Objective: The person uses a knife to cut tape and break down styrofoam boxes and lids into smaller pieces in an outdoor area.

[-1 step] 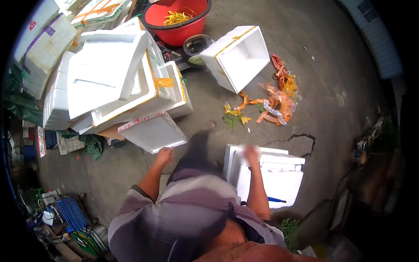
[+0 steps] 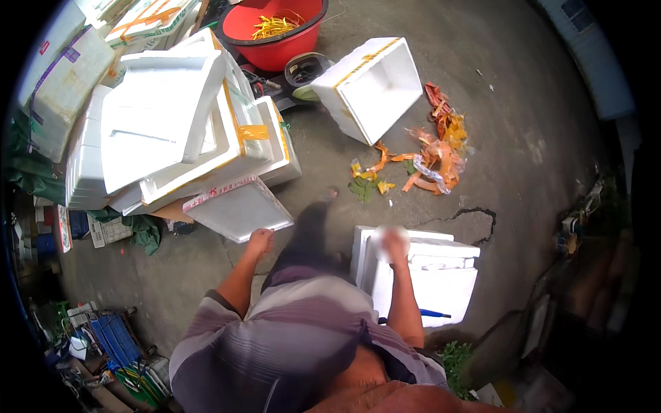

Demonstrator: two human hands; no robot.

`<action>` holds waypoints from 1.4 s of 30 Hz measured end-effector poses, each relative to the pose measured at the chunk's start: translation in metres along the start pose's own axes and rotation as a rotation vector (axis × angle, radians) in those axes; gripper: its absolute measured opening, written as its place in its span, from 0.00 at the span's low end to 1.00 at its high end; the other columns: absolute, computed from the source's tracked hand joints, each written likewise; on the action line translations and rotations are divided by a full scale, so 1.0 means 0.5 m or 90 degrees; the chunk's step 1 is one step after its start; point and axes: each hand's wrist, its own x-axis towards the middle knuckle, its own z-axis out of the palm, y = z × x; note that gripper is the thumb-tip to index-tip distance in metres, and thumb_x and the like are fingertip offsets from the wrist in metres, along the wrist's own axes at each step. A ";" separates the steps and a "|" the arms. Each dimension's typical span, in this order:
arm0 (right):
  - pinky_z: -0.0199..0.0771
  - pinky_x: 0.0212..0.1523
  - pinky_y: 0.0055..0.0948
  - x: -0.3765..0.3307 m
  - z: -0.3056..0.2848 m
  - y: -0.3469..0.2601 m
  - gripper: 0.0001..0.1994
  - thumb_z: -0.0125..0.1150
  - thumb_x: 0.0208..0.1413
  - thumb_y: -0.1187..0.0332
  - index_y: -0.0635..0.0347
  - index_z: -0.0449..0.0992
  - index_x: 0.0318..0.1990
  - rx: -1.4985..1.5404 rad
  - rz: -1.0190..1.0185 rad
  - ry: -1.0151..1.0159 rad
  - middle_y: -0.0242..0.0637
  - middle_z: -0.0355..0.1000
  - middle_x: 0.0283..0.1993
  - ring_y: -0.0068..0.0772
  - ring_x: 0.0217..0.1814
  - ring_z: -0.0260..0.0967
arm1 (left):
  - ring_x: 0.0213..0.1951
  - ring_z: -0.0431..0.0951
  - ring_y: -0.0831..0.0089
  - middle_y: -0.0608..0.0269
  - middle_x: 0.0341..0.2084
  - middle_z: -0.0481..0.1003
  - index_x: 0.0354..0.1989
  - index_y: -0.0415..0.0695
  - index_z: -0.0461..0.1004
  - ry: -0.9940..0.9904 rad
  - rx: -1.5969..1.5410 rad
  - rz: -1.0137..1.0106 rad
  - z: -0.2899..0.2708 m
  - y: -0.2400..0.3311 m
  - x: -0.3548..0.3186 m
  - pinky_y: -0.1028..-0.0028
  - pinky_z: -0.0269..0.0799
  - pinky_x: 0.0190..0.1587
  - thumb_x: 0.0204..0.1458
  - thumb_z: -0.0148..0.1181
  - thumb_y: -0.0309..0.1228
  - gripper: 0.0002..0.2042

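Observation:
My left hand [image 2: 261, 241] is closed like a fist. It overlaps the lower edge of a white foam lid [image 2: 239, 211] that leans tilted against a stack of foam boxes; whether it grips that edge is unclear. My right hand [image 2: 394, 246] is over the top of white foam boxes [image 2: 427, 286] low on the right. A pale round smear hides its fingers, so I cannot tell what it holds. Beside my right forearm a thin blue stick-like thing [image 2: 435, 314] lies against the white foam.
Stacked white foam boxes [image 2: 162, 120] fill the left. An empty foam box [image 2: 375, 89] lies tipped ahead, beside torn orange tape scraps [image 2: 441, 162]. A red tub [image 2: 275, 38] holds yellow strands. Crates and clutter [image 2: 113, 344] stand lower left; a crack [image 2: 490, 224] runs through the ground.
The surroundings have shifted slightly to the left in view. Both hands keep nearly the same pose and place.

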 end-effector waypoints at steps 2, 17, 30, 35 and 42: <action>0.70 0.37 0.26 -0.013 0.003 -0.005 0.19 0.58 0.54 0.63 0.71 0.72 0.46 0.027 0.097 0.024 0.39 0.73 0.39 0.29 0.35 0.71 | 0.23 0.72 0.71 0.65 0.26 0.73 0.40 0.45 0.71 -0.019 0.022 0.026 0.052 0.059 0.026 0.71 0.70 0.23 0.53 0.56 0.42 0.14; 0.66 0.34 0.25 0.552 0.289 -0.221 0.19 0.59 0.52 0.56 0.67 0.75 0.40 -0.059 0.067 -0.036 0.34 0.70 0.28 0.24 0.29 0.66 | 0.57 0.63 0.40 0.29 0.61 0.49 0.66 0.43 0.43 -0.368 0.816 -0.060 0.291 0.239 0.154 0.55 0.62 0.57 0.44 0.60 0.54 0.46; 0.66 0.50 0.35 1.059 0.483 -0.296 0.35 0.64 0.45 0.55 0.81 0.62 0.51 -0.108 0.029 0.141 0.59 0.69 0.47 0.49 0.49 0.68 | 0.55 0.66 0.43 0.34 0.64 0.44 0.68 0.53 0.37 -0.344 0.791 -0.094 0.259 0.300 0.157 0.56 0.64 0.54 0.47 0.58 0.51 0.45; 0.68 0.42 0.32 1.053 0.434 -0.302 0.24 0.58 0.47 0.64 0.76 0.65 0.47 0.018 0.054 0.135 0.50 0.71 0.40 0.38 0.40 0.69 | 0.55 0.66 0.43 0.35 0.64 0.45 0.68 0.53 0.38 -0.349 0.758 -0.105 0.257 0.307 0.171 0.56 0.63 0.55 0.47 0.58 0.50 0.44; 0.67 0.36 0.28 0.942 0.075 -0.348 0.13 0.51 0.52 0.70 0.68 0.69 0.43 0.368 -0.090 0.339 0.37 0.71 0.34 0.29 0.34 0.67 | 0.49 0.71 0.43 0.31 0.56 0.58 0.63 0.45 0.54 -0.298 0.721 0.008 0.268 0.287 0.200 0.59 0.68 0.51 0.46 0.61 0.43 0.36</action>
